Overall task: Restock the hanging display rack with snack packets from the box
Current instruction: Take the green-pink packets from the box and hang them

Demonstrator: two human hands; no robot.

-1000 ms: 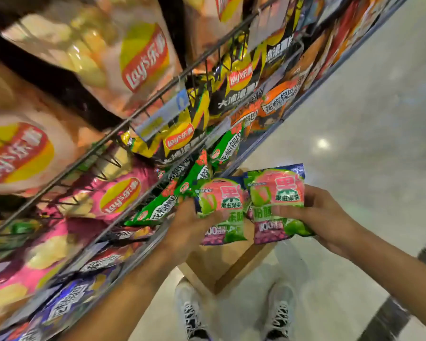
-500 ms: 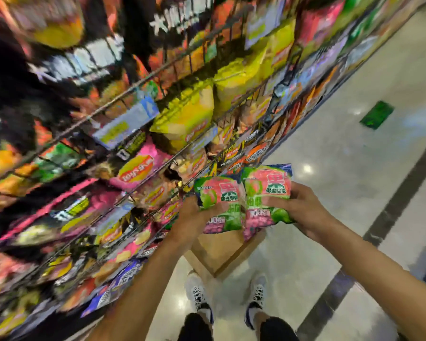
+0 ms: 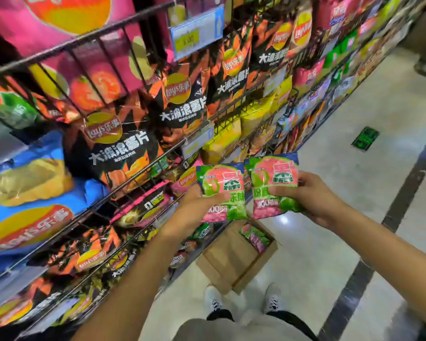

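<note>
Since the earlier frame I've raised the view up the rack (image 3: 138,153), my left hand (image 3: 194,212) and right hand (image 3: 312,195) each gripping a packet (left packet (image 3: 223,190), right packet (image 3: 274,183)) above the box (image 3: 221,262), neither hung, more inside.

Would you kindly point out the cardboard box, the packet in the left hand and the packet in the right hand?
cardboard box (image 3: 221,260): head view, bare inner flap.
left-hand packet (image 3: 223,185): head view, printed front, upper half.
right-hand packet (image 3: 274,179): head view, printed front, upper half.

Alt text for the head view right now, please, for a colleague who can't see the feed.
Each hand holds one pink-and-green snack packet: left hand on the left packet, right hand on the right packet, beside wire shelves of crisp bags. Below, an open cardboard box on the floor holds more packets.
</note>
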